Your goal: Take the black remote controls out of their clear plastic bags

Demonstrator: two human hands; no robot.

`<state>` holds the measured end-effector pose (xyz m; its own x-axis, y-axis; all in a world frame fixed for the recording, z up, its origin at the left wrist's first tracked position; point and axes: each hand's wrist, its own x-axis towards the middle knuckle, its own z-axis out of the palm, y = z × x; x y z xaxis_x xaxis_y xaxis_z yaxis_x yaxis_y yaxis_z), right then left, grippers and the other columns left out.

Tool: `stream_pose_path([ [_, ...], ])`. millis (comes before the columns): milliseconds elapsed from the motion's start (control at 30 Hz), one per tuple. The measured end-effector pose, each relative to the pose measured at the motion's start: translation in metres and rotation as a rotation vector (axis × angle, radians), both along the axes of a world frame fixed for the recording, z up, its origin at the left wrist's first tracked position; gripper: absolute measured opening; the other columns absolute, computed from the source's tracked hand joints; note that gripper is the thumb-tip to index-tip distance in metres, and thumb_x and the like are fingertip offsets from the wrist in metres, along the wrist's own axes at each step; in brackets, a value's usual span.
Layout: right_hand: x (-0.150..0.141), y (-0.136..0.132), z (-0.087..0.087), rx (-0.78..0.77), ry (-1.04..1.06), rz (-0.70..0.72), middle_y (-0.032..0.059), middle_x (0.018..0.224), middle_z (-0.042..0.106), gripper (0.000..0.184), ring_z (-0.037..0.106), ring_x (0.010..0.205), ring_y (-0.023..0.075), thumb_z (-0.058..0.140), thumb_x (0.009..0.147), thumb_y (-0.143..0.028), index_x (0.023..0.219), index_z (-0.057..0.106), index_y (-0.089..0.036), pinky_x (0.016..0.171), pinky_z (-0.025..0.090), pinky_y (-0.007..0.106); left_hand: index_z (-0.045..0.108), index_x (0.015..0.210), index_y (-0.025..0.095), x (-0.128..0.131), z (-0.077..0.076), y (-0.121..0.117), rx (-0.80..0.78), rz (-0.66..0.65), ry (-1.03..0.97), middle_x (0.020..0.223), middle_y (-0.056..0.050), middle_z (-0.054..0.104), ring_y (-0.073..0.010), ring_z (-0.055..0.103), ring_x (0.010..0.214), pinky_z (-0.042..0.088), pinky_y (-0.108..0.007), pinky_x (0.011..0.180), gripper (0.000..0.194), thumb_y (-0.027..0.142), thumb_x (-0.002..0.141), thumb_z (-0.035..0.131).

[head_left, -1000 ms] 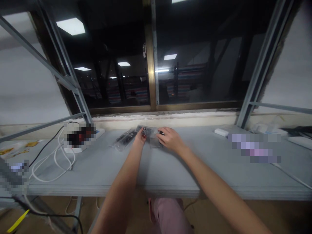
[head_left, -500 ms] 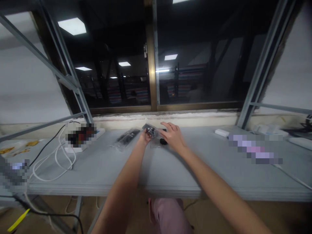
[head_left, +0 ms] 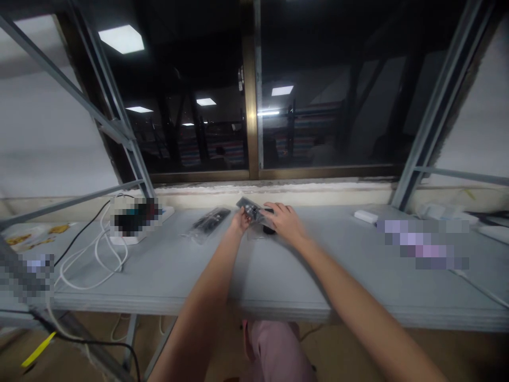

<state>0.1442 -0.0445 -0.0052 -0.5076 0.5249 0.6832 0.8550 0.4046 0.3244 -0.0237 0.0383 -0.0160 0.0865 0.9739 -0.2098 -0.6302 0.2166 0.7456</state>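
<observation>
My left hand (head_left: 240,219) is closed on a small clear plastic bag (head_left: 254,210) with dark and shiny little parts inside, held just above the table. My right hand (head_left: 288,222) is at the bag's right end, thumb and fingers pinching its film. Partly hidden beneath the right fingers is a black object (head_left: 269,229), its kind unclear. Below the held bag, a flat clear piece of plastic (head_left: 254,234) lies on the table. To the left rests another clear bag (head_left: 210,223) of dark parts.
On the grey table (head_left: 191,276), a white power strip (head_left: 129,237) and looped white cable (head_left: 89,286) stand left. A small white box (head_left: 366,216) and a blurred-out purple item (head_left: 421,244) lie right. Metal posts (head_left: 433,106) frame the window behind.
My left hand has lifted the small bag clear of the other bag and shifted slightly right. My right hand has moved from the black object to the bag's right end.
</observation>
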Motion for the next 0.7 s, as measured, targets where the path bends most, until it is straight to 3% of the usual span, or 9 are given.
stream_pose_path([
  [200, 0.002, -0.004, 0.002, 0.048, -0.145, 0.032, 0.0059, 0.133, 0.052, 0.036, 0.045, 0.113, 0.0236, 0.05, 0.088, -0.012, 0.123, 0.053, -0.022, 0.085, 0.036, 0.037, 0.056, 0.087, 0.013, 0.008, 0.001, -0.004, 0.032, 0.058, 0.0, 0.053, 0.002, 0.051, -0.0075, 0.044, 0.04, 0.039, -0.017, 0.041, 0.019, 0.02, 0.094, 0.04],
  [433, 0.01, -0.005, 0.003, 0.192, -0.161, 0.13, 0.0067, 0.127, 0.057, 0.034, 0.047, 0.111, 0.0223, 0.048, 0.088, -0.01, 0.119, 0.056, -0.02, 0.088, 0.034, 0.036, 0.053, 0.074, 0.012, 0.021, 0.011, -0.013, 0.049, 0.054, -0.027, 0.059, -0.001, 0.054, -0.0062, 0.044, 0.044, 0.035, -0.016, 0.043, 0.026, 0.022, 0.095, 0.041],
  [533, 0.009, -0.005, 0.002, 0.202, -0.131, 0.175, 0.0071, 0.125, 0.058, 0.031, 0.048, 0.111, 0.0218, 0.05, 0.088, -0.014, 0.119, 0.057, -0.02, 0.088, 0.034, 0.035, 0.051, 0.073, 0.013, 0.014, 0.01, -0.011, 0.013, 0.122, -0.011, 0.059, 0.0, 0.052, -0.0058, 0.044, 0.045, 0.035, -0.015, 0.044, 0.024, 0.02, 0.094, 0.043],
  [700, 0.003, -0.007, 0.001, 0.163, 0.077, 0.217, 0.0085, 0.119, 0.06, 0.024, 0.05, 0.108, 0.0234, 0.05, 0.09, -0.024, 0.112, 0.06, -0.021, 0.086, 0.037, 0.036, 0.05, 0.08, 0.016, -0.012, 0.004, -0.004, -0.109, 0.233, 0.006, 0.056, 0.002, 0.045, -0.0064, 0.041, 0.043, 0.037, -0.015, 0.044, 0.024, 0.011, 0.095, 0.031],
])
